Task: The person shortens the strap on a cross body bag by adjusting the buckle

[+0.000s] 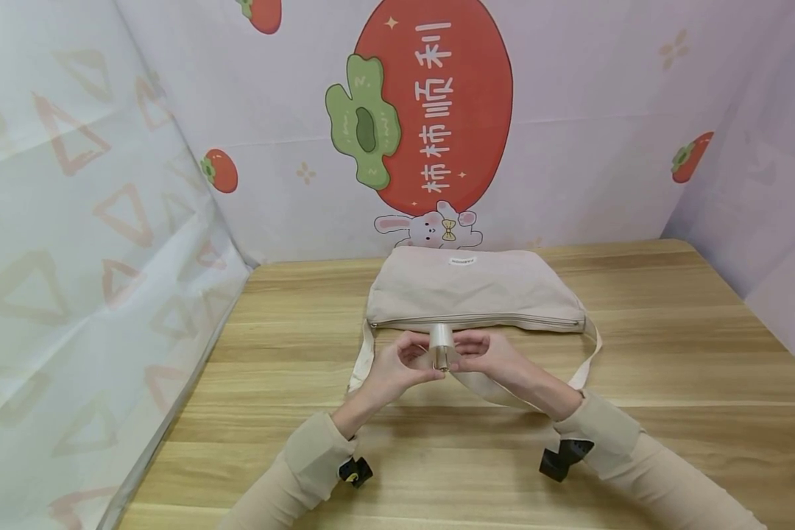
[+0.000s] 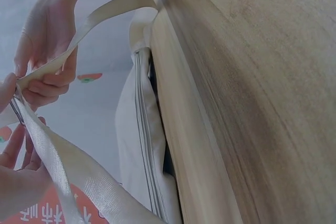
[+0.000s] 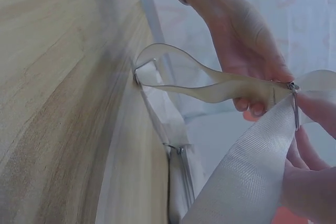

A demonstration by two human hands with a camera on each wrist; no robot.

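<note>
A cream shoulder bag [image 1: 470, 291] lies on the table, its webbing strap [image 1: 442, 336] raised toward me. My left hand [image 1: 396, 366] pinches the strap from the left at a thin metal buckle [image 3: 295, 106]. From the other side, my right hand [image 1: 493, 359] pinches the same spot, fingertips close to the buckle. Webbing runs through the buckle, with a loop of strap [image 3: 210, 92] hanging behind it in the right wrist view. That loop passes a second metal ring [image 3: 137, 73] near the bag's end. The left wrist view shows the buckle [image 2: 17, 109] partly covered by fingers.
The bag's zipper [image 1: 477, 319] faces me along its near edge. Under everything is a wooden table [image 1: 291, 324]. A patterned cloth [image 1: 271, 206] hangs behind it, and another sheet [image 1: 73, 243] borders the left side. Each sleeve carries a black wrist camera [image 1: 559, 460].
</note>
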